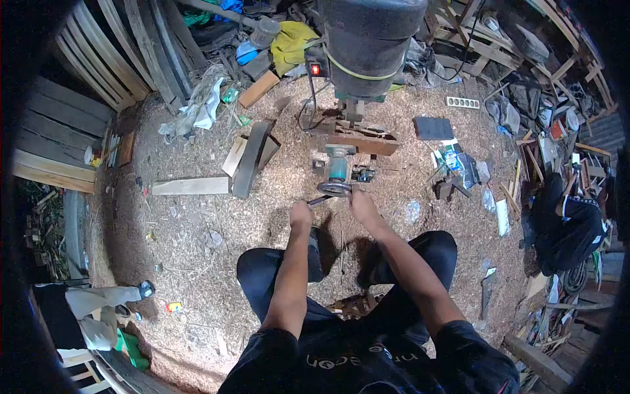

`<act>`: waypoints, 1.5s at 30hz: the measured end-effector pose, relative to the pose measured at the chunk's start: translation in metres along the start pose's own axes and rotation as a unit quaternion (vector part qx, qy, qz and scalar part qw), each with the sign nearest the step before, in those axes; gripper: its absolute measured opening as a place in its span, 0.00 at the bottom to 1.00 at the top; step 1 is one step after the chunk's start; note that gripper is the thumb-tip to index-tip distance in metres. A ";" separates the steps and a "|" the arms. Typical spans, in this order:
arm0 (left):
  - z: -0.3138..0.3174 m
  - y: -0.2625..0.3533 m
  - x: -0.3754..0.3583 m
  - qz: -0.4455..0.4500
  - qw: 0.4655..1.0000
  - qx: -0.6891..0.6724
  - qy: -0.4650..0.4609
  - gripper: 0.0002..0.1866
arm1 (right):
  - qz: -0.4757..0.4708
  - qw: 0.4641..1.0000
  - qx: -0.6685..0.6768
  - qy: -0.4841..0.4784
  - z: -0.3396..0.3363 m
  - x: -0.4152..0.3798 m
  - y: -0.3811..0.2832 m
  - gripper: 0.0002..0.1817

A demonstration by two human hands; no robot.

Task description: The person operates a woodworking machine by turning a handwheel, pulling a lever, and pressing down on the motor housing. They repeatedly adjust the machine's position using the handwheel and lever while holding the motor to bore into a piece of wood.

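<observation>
A large dark machine [371, 39] with a glowing red switch stands in front of me, over a reddish-brown wood piece [367, 142]. Below the wood is a teal mechanism [338, 167] with a round handwheel [335, 189]. My left hand [301, 215] is closed round the end of a dark lever [319, 199] just left of the wheel. At the wheel's right edge, my right hand [360, 201] is closed, with its fingers partly hidden; I cannot make out what it grips.
Wooden boards [191, 186] lie on the chip-strewn floor at the left. A power strip [462, 102] and a dark block [433, 128] lie to the right. One person [569, 226] sits at the far right; another person's legs [105, 305] show at the lower left.
</observation>
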State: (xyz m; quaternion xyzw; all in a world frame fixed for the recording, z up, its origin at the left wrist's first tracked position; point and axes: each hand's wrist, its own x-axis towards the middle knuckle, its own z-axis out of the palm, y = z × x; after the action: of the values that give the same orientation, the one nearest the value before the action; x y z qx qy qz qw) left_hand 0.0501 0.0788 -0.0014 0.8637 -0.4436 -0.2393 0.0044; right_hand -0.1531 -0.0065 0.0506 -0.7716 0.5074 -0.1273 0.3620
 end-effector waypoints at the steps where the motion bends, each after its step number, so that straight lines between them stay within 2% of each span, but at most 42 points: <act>1: 0.002 0.000 0.002 -0.004 1.000 -0.010 0.001 0.09 | 0.006 1.000 -0.005 -0.001 -0.002 0.001 -0.003 0.09; 3: 0.003 -0.003 0.001 -0.012 1.000 -0.022 0.001 0.09 | 0.017 1.000 -0.015 -0.003 0.004 0.002 0.001 0.09; 6: 0.001 -0.010 0.001 -0.013 0.999 -0.040 0.008 0.10 | -0.036 0.999 -0.013 0.029 0.008 0.002 0.006 0.08; 11: -0.001 -0.015 0.005 -0.015 0.996 -0.088 0.000 0.16 | -0.015 1.000 -0.008 -0.018 -0.014 0.001 -0.009 0.13; 12: -0.006 -0.013 0.007 0.001 0.993 -0.112 0.042 0.17 | -0.014 0.999 -0.016 -0.029 -0.024 0.003 -0.015 0.14; 14: -0.019 -0.005 0.000 0.030 0.979 -0.161 0.123 0.19 | -0.047 0.997 0.005 0.065 -0.040 0.004 -0.027 0.18; 15: -0.052 0.017 -0.018 0.023 0.966 -0.203 0.162 0.18 | -0.065 0.992 0.014 0.111 -0.048 0.005 -0.033 0.19; 16: -0.077 0.035 -0.027 0.059 0.951 -0.233 0.193 0.18 | -0.101 0.983 0.013 0.150 -0.059 0.005 -0.040 0.20; 18: -0.129 0.069 -0.043 0.153 0.905 -0.285 0.276 0.17 | -0.174 0.957 0.013 0.231 -0.091 0.007 -0.062 0.22; 19: -0.158 0.086 -0.054 0.211 0.870 -0.305 0.324 0.16 | -0.177 0.954 0.055 0.236 -0.109 0.009 -0.076 0.21; 21: -0.225 0.126 -0.075 0.271 0.813 -0.330 0.396 0.15 | -0.183 0.942 0.136 0.248 -0.157 0.014 -0.109 0.19; 22: -0.258 0.146 -0.078 0.328 0.757 -0.319 0.466 0.15 | -0.182 0.928 0.158 0.283 -0.189 0.010 -0.137 0.18; 23: -0.288 0.166 -0.079 0.363 0.716 -0.350 0.483 0.14 | -0.182 0.913 0.180 0.318 -0.220 0.010 -0.162 0.16; 25: -0.354 0.210 -0.084 0.445 0.620 -0.364 0.534 0.14 | -0.213 0.857 0.234 0.407 -0.270 0.036 -0.188 0.14; 26: -0.380 0.227 -0.076 0.471 0.600 -0.339 0.551 0.14 | -0.214 0.837 0.224 0.451 -0.296 0.049 -0.202 0.14; 27: -0.402 0.244 -0.076 0.469 0.594 -0.305 0.579 0.14 | -0.268 0.800 0.205 0.495 -0.323 0.066 -0.216 0.14; 29: -0.427 0.268 -0.059 0.467 0.587 -0.295 0.591 0.13 | -0.250 0.789 0.244 0.505 -0.365 0.111 -0.229 0.15; 32: -0.441 0.288 -0.044 0.468 0.595 -0.302 0.579 0.11 | -0.190 0.820 0.153 0.518 -0.414 0.190 -0.229 0.28; 34: -0.438 0.287 -0.040 0.478 0.572 -0.286 0.602 0.11 | -0.119 0.875 0.244 0.400 -0.437 0.185 -0.255 0.42; 35: -0.439 0.287 -0.038 0.487 0.559 -0.285 0.608 0.11 | -0.073 0.907 0.239 0.339 -0.454 0.229 -0.242 0.56; 36: -0.439 0.287 -0.037 0.486 0.562 -0.283 0.606 0.11 | -0.082 0.914 0.230 0.324 -0.459 0.230 -0.248 0.57; 37: -0.438 0.286 -0.036 0.483 0.569 -0.280 0.603 0.11 | -0.123 0.899 0.294 0.300 -0.458 0.228 -0.255 0.63; 38: -0.437 0.286 -0.036 0.480 0.576 -0.278 0.600 0.11 | -0.157 0.892 0.291 0.309 -0.462 0.245 -0.256 0.68; 39: -0.438 0.287 -0.033 0.488 0.552 -0.280 0.615 0.10 | -0.150 0.891 0.313 0.294 -0.466 0.230 -0.268 0.70; 40: -0.438 0.288 -0.031 0.489 0.549 -0.282 0.616 0.10 | -0.125 0.884 0.295 0.339 -0.466 0.240 -0.273 0.55; 42: -0.438 0.289 -0.030 0.487 0.541 -0.286 0.623 0.10 | -0.073 0.835 0.320 0.442 -0.469 0.261 -0.282 0.50; 43: -0.437 0.289 -0.030 0.485 0.539 -0.289 0.625 0.10 | -0.047 0.848 0.355 0.391 -0.468 0.250 -0.278 0.55; 44: -0.436 0.289 -0.030 0.487 0.537 -0.297 0.622 0.10 | -0.020 0.856 0.389 0.339 -0.466 0.204 -0.291 0.62; 45: -0.435 0.291 -0.027 0.484 0.532 -0.305 0.624 0.09 | -0.028 0.835 0.447 0.319 -0.463 0.183 -0.297 0.55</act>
State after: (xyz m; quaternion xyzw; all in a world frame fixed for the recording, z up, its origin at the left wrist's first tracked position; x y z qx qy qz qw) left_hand -0.0039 -0.1657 0.4588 0.3924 -0.5784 0.2787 0.6586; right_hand -0.1263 -0.2995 0.5500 -0.4564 0.4611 -0.5895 0.4813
